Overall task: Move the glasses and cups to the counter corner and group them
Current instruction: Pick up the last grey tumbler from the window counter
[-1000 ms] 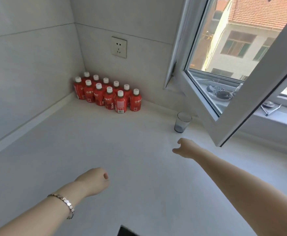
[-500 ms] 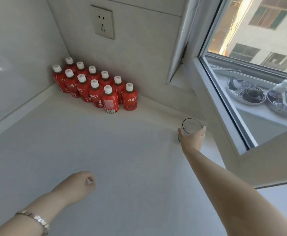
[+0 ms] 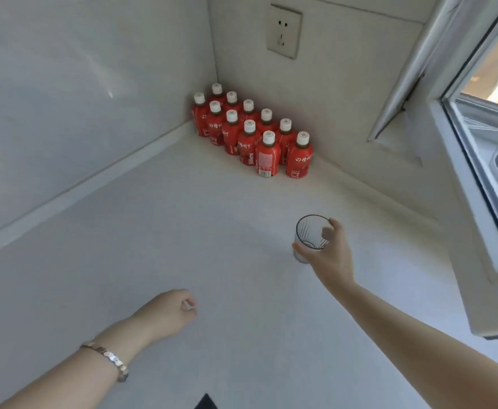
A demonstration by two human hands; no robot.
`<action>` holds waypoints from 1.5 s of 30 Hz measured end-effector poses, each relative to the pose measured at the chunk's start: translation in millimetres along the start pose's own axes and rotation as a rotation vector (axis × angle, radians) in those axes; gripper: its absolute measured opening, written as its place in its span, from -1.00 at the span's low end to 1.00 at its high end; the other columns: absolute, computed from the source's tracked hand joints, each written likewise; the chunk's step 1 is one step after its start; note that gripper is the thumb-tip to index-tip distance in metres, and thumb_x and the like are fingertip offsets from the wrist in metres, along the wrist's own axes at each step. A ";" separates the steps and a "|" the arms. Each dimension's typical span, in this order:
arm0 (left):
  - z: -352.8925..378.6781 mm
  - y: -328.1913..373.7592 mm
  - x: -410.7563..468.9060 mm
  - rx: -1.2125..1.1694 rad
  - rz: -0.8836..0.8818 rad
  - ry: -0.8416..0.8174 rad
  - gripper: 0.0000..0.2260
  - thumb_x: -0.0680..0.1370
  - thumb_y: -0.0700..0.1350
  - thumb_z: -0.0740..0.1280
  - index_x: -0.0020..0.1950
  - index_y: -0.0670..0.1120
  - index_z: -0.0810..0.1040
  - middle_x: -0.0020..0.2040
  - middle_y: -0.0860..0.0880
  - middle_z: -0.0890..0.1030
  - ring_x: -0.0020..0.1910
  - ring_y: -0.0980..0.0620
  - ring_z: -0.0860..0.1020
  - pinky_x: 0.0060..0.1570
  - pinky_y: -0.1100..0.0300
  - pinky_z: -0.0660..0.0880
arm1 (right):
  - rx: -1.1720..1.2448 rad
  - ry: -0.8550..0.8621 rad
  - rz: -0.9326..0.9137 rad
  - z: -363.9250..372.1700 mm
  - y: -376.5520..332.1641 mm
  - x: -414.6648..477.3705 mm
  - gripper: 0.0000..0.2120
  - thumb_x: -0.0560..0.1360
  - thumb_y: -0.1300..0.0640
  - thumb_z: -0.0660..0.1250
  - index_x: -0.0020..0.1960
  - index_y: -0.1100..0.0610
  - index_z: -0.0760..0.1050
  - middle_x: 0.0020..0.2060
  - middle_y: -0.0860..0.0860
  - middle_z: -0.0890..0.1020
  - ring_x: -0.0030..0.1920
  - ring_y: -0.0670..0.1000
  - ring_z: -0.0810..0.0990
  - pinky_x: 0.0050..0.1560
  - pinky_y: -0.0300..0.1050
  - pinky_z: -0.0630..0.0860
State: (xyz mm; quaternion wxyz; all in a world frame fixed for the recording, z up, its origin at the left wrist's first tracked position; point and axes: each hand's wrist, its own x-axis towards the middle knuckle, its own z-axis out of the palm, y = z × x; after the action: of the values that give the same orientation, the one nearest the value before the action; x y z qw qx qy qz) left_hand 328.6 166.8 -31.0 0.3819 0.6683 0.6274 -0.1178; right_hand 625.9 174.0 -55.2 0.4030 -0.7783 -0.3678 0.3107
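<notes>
A clear ribbed drinking glass [image 3: 308, 233] is upright over the white counter [image 3: 182, 231], right of centre. My right hand [image 3: 332, 258] is wrapped around it from the near side, thumb on the left and fingers on the far rim. I cannot tell whether the glass touches the counter. My left hand [image 3: 168, 314] hovers low over the counter at the lower middle, fingers curled in, holding nothing. A bracelet sits on that wrist.
Several red juice bottles [image 3: 250, 134] with white caps stand packed in the counter corner against the walls. A wall socket [image 3: 284, 31] is above them. An open window sash [image 3: 478, 178] juts over the counter at the right.
My right hand reached the glass by the window, closed on it and has brought it left, away from the wall. My left hand stayed curled.
</notes>
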 end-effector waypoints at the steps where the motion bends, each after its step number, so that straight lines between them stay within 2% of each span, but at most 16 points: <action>1: 2.4 -15.1 -13.2 -0.014 -0.027 0.008 -0.81 0.54 -0.07 0.24 0.12 -0.06 0.52 0.00 0.00 0.56 0.01 0.03 0.54 0.01 0.27 0.42 | -0.018 -0.090 -0.031 13.0 -8.3 -17.8 -0.14 0.22 -0.04 0.56 0.40 -0.06 0.19 0.27 -0.01 0.47 0.22 -0.03 0.48 0.06 -0.19 0.37; 4: 9.6 -65.6 -59.4 -0.085 -0.109 0.067 -0.77 0.54 -0.07 0.23 0.16 -0.08 0.51 0.12 -0.06 0.60 0.11 -0.01 0.55 0.09 0.25 0.43 | -0.079 -0.310 -0.114 56.9 -29.4 -77.1 -0.17 0.22 -0.01 0.57 0.37 -0.09 0.22 0.24 -0.01 0.50 0.10 -0.04 0.49 -0.03 -0.24 0.35; 9: 32.9 -165.0 -162.8 -0.227 -0.264 0.183 -0.77 0.55 -0.07 0.22 0.16 -0.10 0.51 0.17 -0.09 0.59 0.15 -0.03 0.54 0.03 0.27 0.41 | -0.230 -0.625 -0.280 132.5 -54.6 -188.5 -0.13 0.21 -0.01 0.58 0.39 -0.05 0.20 0.26 0.01 0.49 0.17 -0.01 0.50 0.02 -0.24 0.35; 12: 51.9 -231.9 -235.3 -0.278 -0.364 0.255 -0.78 0.54 -0.08 0.22 0.14 -0.09 0.52 0.17 -0.11 0.59 0.16 -0.06 0.54 -0.01 0.25 0.40 | -0.273 -0.774 -0.379 174.3 -68.3 -262.1 -0.12 0.20 0.01 0.59 0.40 -0.03 0.21 0.28 0.05 0.48 0.20 0.01 0.49 -0.05 -0.29 0.37; 14: 63.6 -275.0 -285.4 -0.306 -0.437 0.296 -0.77 0.54 -0.09 0.22 0.15 -0.10 0.52 0.18 -0.11 0.58 0.17 -0.06 0.53 0.01 0.24 0.41 | -0.303 -0.844 -0.447 198.0 -76.2 -313.3 -0.11 0.19 0.00 0.59 0.39 -0.04 0.21 0.28 0.06 0.49 0.21 0.02 0.50 -0.11 -0.34 0.38; 17: 85.5 -332.7 -356.6 -0.339 -0.523 0.340 -0.75 0.54 -0.09 0.22 0.18 -0.11 0.51 0.22 -0.09 0.55 0.21 -0.04 0.50 0.09 0.24 0.40 | -0.327 -0.915 -0.517 228.2 -85.8 -389.4 -0.11 0.17 -0.01 0.60 0.39 -0.02 0.23 0.24 0.07 0.51 0.10 0.04 0.52 0.01 -0.20 0.40; 20: 110.5 -383.9 -417.5 -0.375 -0.595 0.380 -0.74 0.55 -0.07 0.22 0.20 -0.11 0.49 0.27 -0.08 0.51 0.24 -0.04 0.47 0.18 0.21 0.38 | -0.355 -0.996 -0.589 255.6 -94.0 -459.7 -0.10 0.16 -0.02 0.60 0.39 -0.01 0.23 0.24 0.07 0.52 0.15 0.07 0.54 0.10 -0.15 0.42; 24: 144.2 -439.2 -485.6 -0.463 -0.686 0.379 -0.73 0.56 -0.04 0.20 0.22 -0.09 0.46 0.27 -0.05 0.49 0.22 -0.02 0.46 0.15 0.19 0.37 | -0.393 -1.109 -0.684 292.0 -102.2 -543.8 -0.10 0.17 -0.01 0.60 0.39 -0.02 0.23 0.23 0.04 0.53 0.16 0.04 0.53 0.07 -0.24 0.37; 27: 161.3 -477.9 -522.1 -0.538 -0.742 0.397 -0.73 0.56 -0.04 0.19 0.22 -0.08 0.46 0.26 -0.04 0.49 0.19 -0.01 0.47 0.15 0.19 0.38 | -0.397 -1.193 -0.710 326.0 -109.7 -596.3 -0.13 0.18 0.01 0.59 0.38 -0.03 0.23 0.21 0.02 0.52 0.13 0.01 0.53 0.08 -0.22 0.39; 31: 171.0 -527.3 -551.3 -0.599 -0.793 0.394 -0.71 0.57 -0.02 0.18 0.25 -0.07 0.44 0.28 -0.04 0.47 0.17 0.02 0.46 0.17 0.19 0.38 | -0.385 -1.253 -0.700 383.8 -119.7 -651.0 -0.14 0.21 0.05 0.58 0.39 0.01 0.22 0.21 0.04 0.50 0.12 0.02 0.50 0.06 -0.20 0.39; 36: 156.9 -594.9 -565.8 -0.633 -0.850 0.390 -0.70 0.56 -0.01 0.20 0.25 -0.08 0.43 0.27 -0.05 0.48 0.19 -0.01 0.48 0.18 0.17 0.40 | -0.386 -1.226 -0.711 468.1 -131.3 -698.3 -0.18 0.21 0.06 0.57 0.36 0.05 0.23 0.20 0.03 0.49 0.08 0.04 0.50 0.00 -0.13 0.48; 38: 143.7 -625.2 -568.4 -0.629 -0.853 0.396 -0.71 0.56 -0.01 0.20 0.24 -0.08 0.43 0.27 -0.05 0.48 0.20 -0.02 0.48 0.20 0.14 0.41 | -0.379 -1.205 -0.694 502.5 -138.2 -712.6 -0.18 0.21 0.08 0.57 0.36 0.06 0.23 0.22 0.04 0.48 0.11 0.06 0.50 0.02 -0.09 0.49; 42: 117.5 -679.6 -569.4 -0.646 -0.867 0.418 -0.71 0.54 0.00 0.22 0.22 -0.07 0.45 0.22 -0.06 0.51 0.11 -0.03 0.52 0.09 0.16 0.45 | -0.364 -1.179 -0.628 564.1 -147.2 -738.8 -0.15 0.23 0.14 0.58 0.39 0.12 0.19 0.28 0.11 0.44 0.22 0.11 0.47 0.14 0.02 0.49; 45: 105.9 -705.4 -568.0 -0.655 -0.855 0.425 -0.71 0.53 -0.01 0.22 0.22 -0.07 0.46 0.20 -0.06 0.53 0.10 -0.03 0.54 0.14 0.13 0.47 | -0.389 -1.137 -0.585 586.9 -149.3 -754.2 -0.15 0.25 0.13 0.57 0.40 0.13 0.18 0.30 0.12 0.42 0.25 0.13 0.46 0.17 0.07 0.49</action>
State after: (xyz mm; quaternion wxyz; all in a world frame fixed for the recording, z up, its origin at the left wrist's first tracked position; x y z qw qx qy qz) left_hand -397.4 -383.8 2.6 0.3530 0.2114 0.9083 0.0754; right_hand -284.6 -152.2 -69.2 0.0664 -0.4200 -0.7682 0.4786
